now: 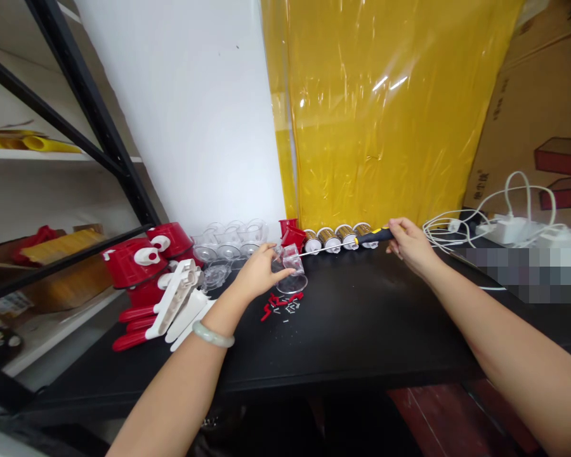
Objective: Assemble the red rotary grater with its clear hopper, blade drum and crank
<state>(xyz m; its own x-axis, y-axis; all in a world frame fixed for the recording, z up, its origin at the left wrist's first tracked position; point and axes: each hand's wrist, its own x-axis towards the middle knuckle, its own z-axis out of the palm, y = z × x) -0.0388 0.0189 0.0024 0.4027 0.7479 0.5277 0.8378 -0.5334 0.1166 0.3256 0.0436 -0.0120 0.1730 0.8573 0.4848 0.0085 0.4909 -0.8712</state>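
My left hand (261,273), a pale bangle on its wrist, grips a clear plastic cup-like part (292,259) between thumb and fingers. My right hand (409,244) is closed round the black and yellow handle of a screwdriver (375,237). Its long shaft points left, and the tip reaches the clear part; whether it sits on a screw cannot be made out. Below lie small red plastic pieces (266,311) and several screws (292,307). Just behind the clear part stands a red plastic piece (292,237).
Several perforated drums (345,233) line the yellow sheet. Clear cups (228,236) stand at the back left, beside red housings (136,263) and white handles (178,295). White cables and adapters (509,228) lie right on the black table (361,336). A black shelf frame (83,82) rises left.
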